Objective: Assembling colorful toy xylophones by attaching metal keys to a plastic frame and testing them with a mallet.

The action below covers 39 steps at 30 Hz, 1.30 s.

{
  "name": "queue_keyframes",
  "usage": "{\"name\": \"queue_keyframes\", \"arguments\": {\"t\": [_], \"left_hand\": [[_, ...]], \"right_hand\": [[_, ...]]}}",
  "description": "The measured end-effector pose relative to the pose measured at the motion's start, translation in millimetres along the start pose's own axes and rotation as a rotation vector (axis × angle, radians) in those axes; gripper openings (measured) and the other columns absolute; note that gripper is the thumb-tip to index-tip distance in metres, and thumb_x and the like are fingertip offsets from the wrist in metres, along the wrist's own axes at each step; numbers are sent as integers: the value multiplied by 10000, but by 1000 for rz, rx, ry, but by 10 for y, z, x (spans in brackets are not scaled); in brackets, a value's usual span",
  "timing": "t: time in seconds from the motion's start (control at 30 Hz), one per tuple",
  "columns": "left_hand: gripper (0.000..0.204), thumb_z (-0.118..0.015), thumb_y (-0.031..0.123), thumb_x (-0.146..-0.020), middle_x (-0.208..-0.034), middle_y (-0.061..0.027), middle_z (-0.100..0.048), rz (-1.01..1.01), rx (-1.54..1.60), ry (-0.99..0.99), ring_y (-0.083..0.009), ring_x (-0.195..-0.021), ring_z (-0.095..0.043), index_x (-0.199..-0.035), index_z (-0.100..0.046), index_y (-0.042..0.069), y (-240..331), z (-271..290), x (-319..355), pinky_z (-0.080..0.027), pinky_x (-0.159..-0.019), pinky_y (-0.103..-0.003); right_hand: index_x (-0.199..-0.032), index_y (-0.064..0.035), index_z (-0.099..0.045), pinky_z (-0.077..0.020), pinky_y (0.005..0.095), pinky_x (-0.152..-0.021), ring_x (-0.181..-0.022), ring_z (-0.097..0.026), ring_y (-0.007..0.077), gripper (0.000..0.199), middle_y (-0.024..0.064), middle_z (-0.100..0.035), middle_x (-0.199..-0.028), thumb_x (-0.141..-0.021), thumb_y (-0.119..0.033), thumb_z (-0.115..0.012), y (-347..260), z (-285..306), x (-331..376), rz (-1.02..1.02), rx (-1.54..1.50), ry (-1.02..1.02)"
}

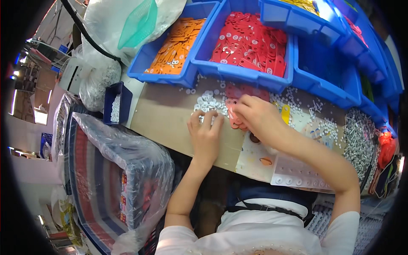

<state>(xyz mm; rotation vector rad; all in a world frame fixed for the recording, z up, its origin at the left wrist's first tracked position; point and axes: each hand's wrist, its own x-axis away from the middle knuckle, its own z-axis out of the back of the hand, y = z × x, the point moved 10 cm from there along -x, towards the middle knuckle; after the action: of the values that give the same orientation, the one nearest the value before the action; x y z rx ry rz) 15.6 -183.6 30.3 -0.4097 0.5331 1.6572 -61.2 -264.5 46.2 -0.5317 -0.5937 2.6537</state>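
left hand (206, 135) palm-down, right hand (260, 115) aslant

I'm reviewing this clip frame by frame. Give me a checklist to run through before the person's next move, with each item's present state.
1. Left hand at the white discs: ok, curled over the pile's near edge.
2. Right hand at the red pieces on the table: ok.
3. Right hand's grip secure: cannot tell, the hand hides much of the contact.
4. Table free of scattered bits: not ok, small white bits lie loose right of the right hand.
5. Red supply within the blue bin: ok, plenty inside.
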Motion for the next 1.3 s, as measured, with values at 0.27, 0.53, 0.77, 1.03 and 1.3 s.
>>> {"name": "queue_keyframes", "arguments": {"t": [0.27, 0.53, 0.77, 1.03, 1.3], "left_hand": [[208, -685, 4, -757, -974, -53, -631, -67, 52, -57, -286, -900, -546, -954, -659, 68, 113, 157, 251, -458, -762, -383], [81, -604, 41, -906, -928, -177, -601, 355, 547, -121, -358, -820, -583, -970, -587, -6, -203, -69, 306, -472, -736, -409], [189, -648, -38, -844, -906, -150, -650, 216, 569, -114, -311, -783, -646, -1025, -643, 20, 125, 199, 172, -517, -706, -352], [141, -693, 21, -811, -905, -116, -638, -407, 1029, -426, -305, -832, -621, -931, -619, 28, 2159, -6, -176, -501, -728, -375], [263, -689, 28, -722, -986, -86, -617, -638, 868, -469, -268, -915, -583, -980, -633, 30, 2642, -172, 2, -503, -743, -359]], "right_hand": [[-861, -47, -621, -572, 352, -651, -764, -706, 291, 177, 119, -681, -791, -699, -45, -693, 248, -673, -858, -84, 275, -54], [-906, -17, -587, -544, 363, -721, -794, -661, 330, 128, 149, -622, -848, -798, -3, -653, 60, 192, -55, -110, -94, 202], [-907, 20, -667, -511, 314, -680, -758, -653, 223, 76, 107, -636, -857, -844, -19, -650, 724, 1334, 1926, -658, -49, 426], [-889, 10, -671, -479, 279, -671, -749, -613, 156, 83, 77, -630, -835, -824, -43, -675, 690, 1174, 2746, -924, -331, 256], [-920, 3, -643, -484, 274, -659, -742, -610, 162, 89, 85, -605, -893, -844, -39, -663, 705, 1035, 2745, -865, -374, 262]]}}
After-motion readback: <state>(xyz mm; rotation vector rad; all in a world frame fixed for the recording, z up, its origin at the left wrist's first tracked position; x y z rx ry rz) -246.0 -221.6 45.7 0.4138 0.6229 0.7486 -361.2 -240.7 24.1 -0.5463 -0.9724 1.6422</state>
